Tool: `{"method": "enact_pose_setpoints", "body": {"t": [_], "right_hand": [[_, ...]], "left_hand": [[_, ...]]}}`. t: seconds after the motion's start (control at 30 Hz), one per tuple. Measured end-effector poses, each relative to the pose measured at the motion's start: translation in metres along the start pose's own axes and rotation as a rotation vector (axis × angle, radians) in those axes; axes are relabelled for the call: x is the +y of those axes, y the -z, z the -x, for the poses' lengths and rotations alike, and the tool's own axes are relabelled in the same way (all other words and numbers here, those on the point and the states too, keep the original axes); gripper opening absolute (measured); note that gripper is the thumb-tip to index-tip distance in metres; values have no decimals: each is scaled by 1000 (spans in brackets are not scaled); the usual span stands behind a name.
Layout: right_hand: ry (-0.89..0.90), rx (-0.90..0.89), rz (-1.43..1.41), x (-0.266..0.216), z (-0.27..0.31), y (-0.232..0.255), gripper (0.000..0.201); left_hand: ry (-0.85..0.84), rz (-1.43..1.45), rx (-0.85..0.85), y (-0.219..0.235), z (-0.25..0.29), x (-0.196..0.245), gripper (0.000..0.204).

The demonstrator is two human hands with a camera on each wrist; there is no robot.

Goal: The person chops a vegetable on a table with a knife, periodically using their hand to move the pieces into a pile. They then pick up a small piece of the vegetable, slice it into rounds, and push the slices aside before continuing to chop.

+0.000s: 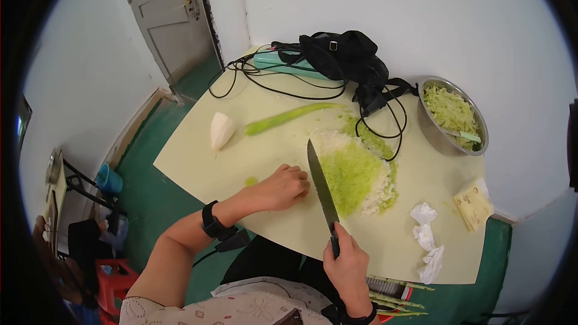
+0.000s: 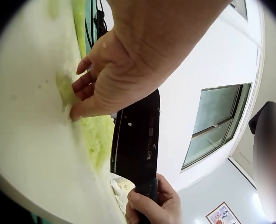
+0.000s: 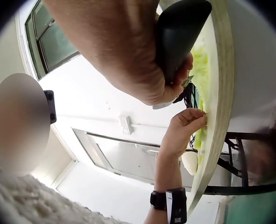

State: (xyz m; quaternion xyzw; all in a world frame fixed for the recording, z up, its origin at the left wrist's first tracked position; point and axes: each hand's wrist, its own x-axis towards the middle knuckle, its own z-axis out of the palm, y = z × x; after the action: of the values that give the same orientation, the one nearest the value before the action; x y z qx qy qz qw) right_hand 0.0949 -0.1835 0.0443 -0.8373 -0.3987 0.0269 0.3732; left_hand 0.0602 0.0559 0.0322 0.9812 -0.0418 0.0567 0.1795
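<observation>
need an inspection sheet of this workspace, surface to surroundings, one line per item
Surface: pale yellow tabletop with scattered green scraps.
Job's things: knife beside a chopped green-and-white pile; long green piece; white piece; metal bowl of shreds.
Clutter: crumpled tissues and yellow packet on the right; black fabric bundle at the back.
Grips: right grip holds the knife's handle; left grip has bent fingers at the tabletop, whether pinching anything is unclear.
Cables: black cables by the bundle; one loop overlaps the pile's edge in the head view.
Surroundings: grey door, blue bin, white walls.
</observation>
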Motion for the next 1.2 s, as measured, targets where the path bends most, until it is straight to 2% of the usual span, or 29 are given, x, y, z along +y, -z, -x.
{"method": "enact_pose_setpoints", "body": {"t": [0.1,0.3,0.4,0.5,0.7,0.8,1.0,1.1,1.2], "right_hand": [[76,67,-9,6,1,-4,41],[37,50,-22,1,1,-1,39],[26,35,-17,0,2,-1,38],[18,23,-19,0,2,-2,37],[14,26,-32,-1,1,-3,37],[-70,19,-85,-5,1,0,36],[-57,109,-107,4,3,0,36],[-56,132,-105,5,2,2,35],[-44,132,-81,7,2,2,35]], "left_hand": [[68,-17,-102,10,-6,3,10],[170,198,85,-4,-19,-27,11],[345,306,-34,3,-24,-28,12],[433,252,-83,13,-29,-17,14],[447,163,-98,12,-32,-11,14],[446,171,-77,2,-33,-13,13],[426,276,-48,1,-30,-11,14],[496,405,-89,7,-27,-17,18],[400,417,21,11,-18,-24,13]]}}
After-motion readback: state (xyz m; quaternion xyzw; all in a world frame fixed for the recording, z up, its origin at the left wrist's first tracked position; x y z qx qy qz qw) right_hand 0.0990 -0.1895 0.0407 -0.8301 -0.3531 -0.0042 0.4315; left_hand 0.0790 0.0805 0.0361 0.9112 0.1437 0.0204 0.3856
